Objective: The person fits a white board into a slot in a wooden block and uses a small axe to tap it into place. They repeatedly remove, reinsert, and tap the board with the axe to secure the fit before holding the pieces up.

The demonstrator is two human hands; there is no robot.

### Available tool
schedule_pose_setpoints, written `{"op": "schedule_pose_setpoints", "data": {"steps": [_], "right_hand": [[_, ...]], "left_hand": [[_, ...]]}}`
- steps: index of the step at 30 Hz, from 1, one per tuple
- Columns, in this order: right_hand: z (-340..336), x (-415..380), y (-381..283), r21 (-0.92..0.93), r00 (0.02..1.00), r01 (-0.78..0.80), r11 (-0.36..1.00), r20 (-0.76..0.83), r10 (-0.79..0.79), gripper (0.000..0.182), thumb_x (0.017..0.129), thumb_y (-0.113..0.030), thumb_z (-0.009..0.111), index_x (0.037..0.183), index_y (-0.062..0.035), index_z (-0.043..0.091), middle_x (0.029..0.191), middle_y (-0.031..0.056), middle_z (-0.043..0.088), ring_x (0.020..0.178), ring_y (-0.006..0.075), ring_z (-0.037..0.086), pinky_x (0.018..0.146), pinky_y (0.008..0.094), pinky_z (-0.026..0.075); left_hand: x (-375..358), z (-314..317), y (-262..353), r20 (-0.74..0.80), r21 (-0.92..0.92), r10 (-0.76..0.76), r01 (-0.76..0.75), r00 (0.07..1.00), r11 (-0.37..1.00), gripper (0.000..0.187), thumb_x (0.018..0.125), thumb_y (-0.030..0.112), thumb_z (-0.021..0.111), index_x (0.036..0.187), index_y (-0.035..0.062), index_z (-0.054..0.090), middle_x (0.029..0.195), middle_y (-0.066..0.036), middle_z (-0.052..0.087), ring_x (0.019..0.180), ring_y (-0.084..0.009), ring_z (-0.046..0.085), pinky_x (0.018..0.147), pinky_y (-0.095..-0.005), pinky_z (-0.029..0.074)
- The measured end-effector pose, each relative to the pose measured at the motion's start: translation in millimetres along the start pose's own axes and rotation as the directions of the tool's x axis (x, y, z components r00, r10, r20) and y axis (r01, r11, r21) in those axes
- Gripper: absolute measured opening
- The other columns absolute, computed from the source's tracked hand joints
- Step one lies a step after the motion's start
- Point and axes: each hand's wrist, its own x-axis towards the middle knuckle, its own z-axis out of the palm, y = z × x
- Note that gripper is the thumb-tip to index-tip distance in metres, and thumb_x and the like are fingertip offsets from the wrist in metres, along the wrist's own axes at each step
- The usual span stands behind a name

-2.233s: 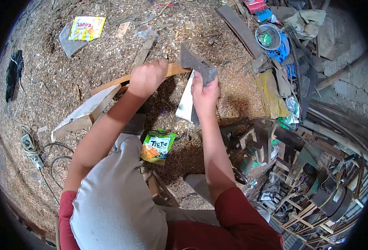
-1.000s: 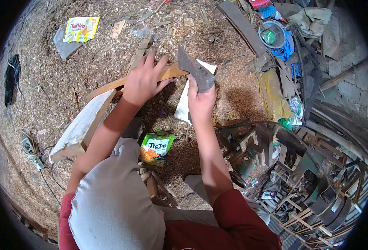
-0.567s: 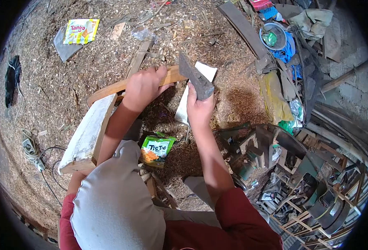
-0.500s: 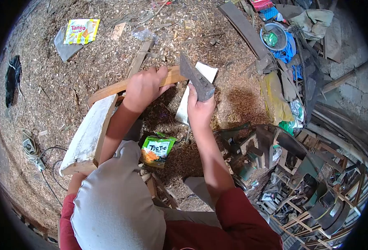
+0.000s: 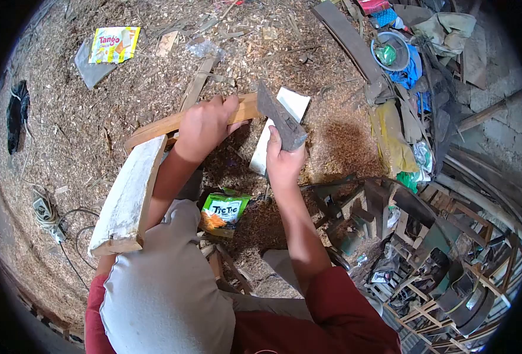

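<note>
My left hand (image 5: 205,125) is wrapped around a curved wooden piece (image 5: 160,127), light brown, which slants up to the right. My right hand (image 5: 284,162) grips a dark grey, wedge-shaped flat piece (image 5: 277,112) by its lower end, thumb on top. Its upper edge meets the right end of the curved wood. Behind the dark piece lies a white strip (image 5: 294,101), partly covered by it. Beside my left forearm rests a thick board with a white, worn face (image 5: 128,197), overlapping the arm.
Wood shavings cover the ground. A green snack packet (image 5: 224,212) lies between my arms, and a yellow packet (image 5: 114,45) at upper left. A power strip with cable (image 5: 45,212) is at left. A long plank (image 5: 346,41), a bucket (image 5: 391,50) and scrap wood (image 5: 420,236) line the right.
The dark wedge-shaped piece has shifted very slightly right and down against the curved wood. The lower end of the white-faced board sits a little further right. Both hands keep their grips.
</note>
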Motion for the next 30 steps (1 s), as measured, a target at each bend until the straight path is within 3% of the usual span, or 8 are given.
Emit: {"op": "schedule_pose_setpoints", "data": {"steps": [8,10,14,17,18,30], "right_hand": [[-5,-9,-1,0.011,0.996,-0.081,0.997,0.029,0.081,0.026,0.100,-0.012,0.078,0.119,0.0009,0.067,0.104,0.0155,0.079,0.096,0.0263,0.078,0.086,0.0385,0.059],[-5,-13,2,0.034,0.999,-0.035,0.999,-0.002,0.035,0.025,0.105,-0.008,0.070,0.127,0.0037,0.067,0.103,0.0058,0.073,0.082,0.0102,0.064,0.072,0.0296,0.053],[-6,-8,4,0.084,0.996,-0.088,0.993,0.027,0.086,0.028,0.106,-0.012,0.072,0.128,0.0017,0.061,0.098,0.0041,0.070,0.072,0.0068,0.059,0.063,0.0259,0.049],[-5,-4,6,0.153,0.991,-0.134,0.979,0.038,0.129,0.028,0.106,-0.012,0.073,0.127,0.0008,0.060,0.097,0.0039,0.070,0.071,0.0074,0.060,0.062,0.0260,0.049],[-6,-4,4,0.171,0.974,-0.228,0.959,0.036,0.225,0.023,0.101,-0.013,0.077,0.119,0.0002,0.071,0.105,0.0125,0.080,0.096,0.0185,0.076,0.086,0.0358,0.058],[7,2,5,0.191,0.983,-0.182,0.964,0.002,0.185,0.025,0.100,-0.012,0.078,0.118,0.0016,0.067,0.103,0.0134,0.080,0.095,0.0180,0.076,0.086,0.0345,0.058]], "left_hand": [[0,-3,0,0.031,0.007,-0.011,0.011,0.999,1.000,0.048,0.088,0.048,0.084,0.111,0.0117,0.062,0.086,-0.012,0.069,0.072,-0.0347,0.074,0.062,-0.0449,0.059],[0,1,1,0.013,0.033,0.000,0.000,1.000,0.999,0.047,0.088,0.047,0.084,0.112,0.0122,0.063,0.087,-0.011,0.070,0.073,-0.0346,0.074,0.062,-0.0451,0.060],[0,1,0,0.054,0.022,-0.022,0.021,0.998,1.000,0.048,0.087,0.046,0.085,0.114,0.0125,0.063,0.088,-0.011,0.070,0.074,-0.0344,0.075,0.062,-0.0454,0.060],[1,-3,-2,0.052,0.023,-0.039,0.038,0.998,0.999,0.049,0.086,0.047,0.085,0.115,0.0127,0.064,0.089,-0.011,0.071,0.074,-0.0344,0.075,0.062,-0.0454,0.060],[1,-5,-2,0.038,0.015,-0.022,0.022,0.999,1.000,0.049,0.086,0.046,0.085,0.115,0.0128,0.064,0.089,-0.011,0.071,0.074,-0.0345,0.075,0.062,-0.0455,0.060],[2,-3,-4,0.018,-0.013,-0.004,0.004,1.000,1.000,0.048,0.086,0.045,0.086,0.111,0.0119,0.062,0.087,-0.012,0.069,0.071,-0.0359,0.074,0.060,-0.0461,0.059]]}}
